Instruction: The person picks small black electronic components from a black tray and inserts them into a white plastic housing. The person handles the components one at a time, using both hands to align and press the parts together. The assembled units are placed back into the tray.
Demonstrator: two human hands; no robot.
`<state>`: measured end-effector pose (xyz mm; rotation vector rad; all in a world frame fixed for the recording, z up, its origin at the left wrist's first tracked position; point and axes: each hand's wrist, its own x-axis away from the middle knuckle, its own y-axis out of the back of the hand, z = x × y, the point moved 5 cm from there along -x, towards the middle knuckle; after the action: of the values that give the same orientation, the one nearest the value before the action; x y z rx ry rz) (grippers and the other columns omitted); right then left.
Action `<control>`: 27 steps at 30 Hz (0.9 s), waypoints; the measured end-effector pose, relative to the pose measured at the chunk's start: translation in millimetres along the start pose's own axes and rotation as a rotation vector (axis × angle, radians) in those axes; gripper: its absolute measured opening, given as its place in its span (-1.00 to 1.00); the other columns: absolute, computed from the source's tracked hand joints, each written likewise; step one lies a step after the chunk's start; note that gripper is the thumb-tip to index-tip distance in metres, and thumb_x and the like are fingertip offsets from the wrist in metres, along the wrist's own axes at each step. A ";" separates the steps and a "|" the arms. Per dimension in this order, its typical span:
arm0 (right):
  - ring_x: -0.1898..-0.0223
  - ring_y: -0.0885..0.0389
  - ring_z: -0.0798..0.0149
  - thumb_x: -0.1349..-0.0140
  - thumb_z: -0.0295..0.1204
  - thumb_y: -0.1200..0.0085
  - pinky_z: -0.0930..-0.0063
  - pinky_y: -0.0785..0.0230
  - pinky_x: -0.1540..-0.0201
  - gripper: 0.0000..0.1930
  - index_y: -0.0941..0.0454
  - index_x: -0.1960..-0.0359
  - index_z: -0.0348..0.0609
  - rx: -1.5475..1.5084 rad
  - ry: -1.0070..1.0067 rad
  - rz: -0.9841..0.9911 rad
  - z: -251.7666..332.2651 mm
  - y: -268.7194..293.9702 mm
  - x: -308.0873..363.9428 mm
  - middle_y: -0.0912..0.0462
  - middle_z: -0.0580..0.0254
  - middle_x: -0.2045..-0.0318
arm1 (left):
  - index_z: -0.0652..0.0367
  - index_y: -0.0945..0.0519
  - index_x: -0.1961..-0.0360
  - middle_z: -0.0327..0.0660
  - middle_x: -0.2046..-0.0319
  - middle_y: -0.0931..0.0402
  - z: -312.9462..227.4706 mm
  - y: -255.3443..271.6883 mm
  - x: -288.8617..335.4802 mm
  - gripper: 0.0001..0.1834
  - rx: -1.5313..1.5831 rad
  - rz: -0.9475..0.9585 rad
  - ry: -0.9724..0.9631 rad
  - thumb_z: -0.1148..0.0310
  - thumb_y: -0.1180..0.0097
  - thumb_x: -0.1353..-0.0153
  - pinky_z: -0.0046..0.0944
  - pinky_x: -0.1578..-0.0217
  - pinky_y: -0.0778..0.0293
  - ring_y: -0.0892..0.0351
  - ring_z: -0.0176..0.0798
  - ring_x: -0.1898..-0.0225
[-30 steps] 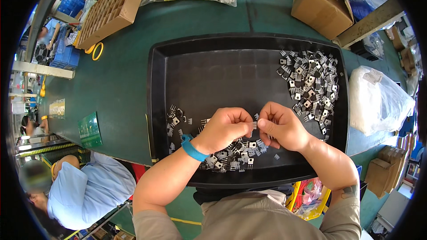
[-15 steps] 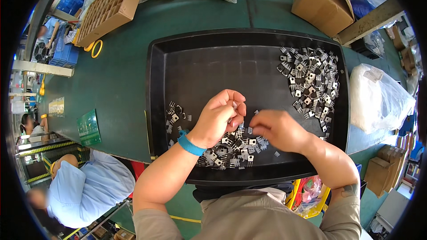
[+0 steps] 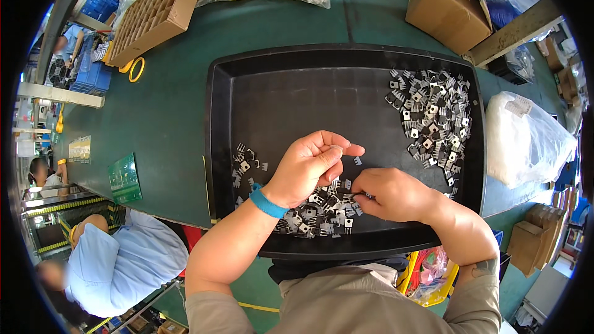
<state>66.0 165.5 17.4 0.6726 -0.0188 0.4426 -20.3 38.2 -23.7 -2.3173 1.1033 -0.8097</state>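
Note:
A large black tray (image 3: 297, 60) lies in front of me with small three-legged transistors in it, black-bodied with metal tabs. My left hand (image 3: 312, 164), a blue band at its wrist, hovers over the near middle of the tray. Its thumb presses against curled fingers; what they hold, if anything, is hidden. To its right, my right hand (image 3: 396, 195) is closed in a pinch at the edge of the near pile of transistors (image 3: 315, 215). A dark transistor (image 3: 366, 196) shows between its thumb and forefinger. Small grey pieces (image 3: 357, 161) lie near both hands.
A bigger heap of transistors (image 3: 433, 120) fills the tray's right side; a few lie at its left. Around the tray are a green circuit board (image 3: 124, 178), a white plastic bag (image 3: 526, 139), a cardboard box (image 3: 445, 9) and a divided carton (image 3: 158, 15). A co-worker (image 3: 124, 260) sits at left.
My right hand has come down slightly onto the near pile and closed on a transistor. My left hand has shifted a little nearer, one finger now reaching out to the right.

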 end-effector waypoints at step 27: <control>0.55 -0.56 0.21 -0.06 -0.64 -0.02 0.41 -0.39 0.48 -0.70 -0.56 0.12 -0.26 -0.193 0.004 -0.382 4.2 28.2 4.9 -0.60 0.09 0.46 | 0.22 -0.42 -0.09 -0.26 0.27 -0.57 -0.6 -7.2 1.7 -0.64 -0.311 -0.016 -0.105 0.58 -0.05 -0.25 -0.55 0.51 -0.24 -0.35 -0.60 0.46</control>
<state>59.6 184.4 38.4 0.4703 0.0694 0.0725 -16.0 40.9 -18.4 -2.5917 1.2389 -0.5449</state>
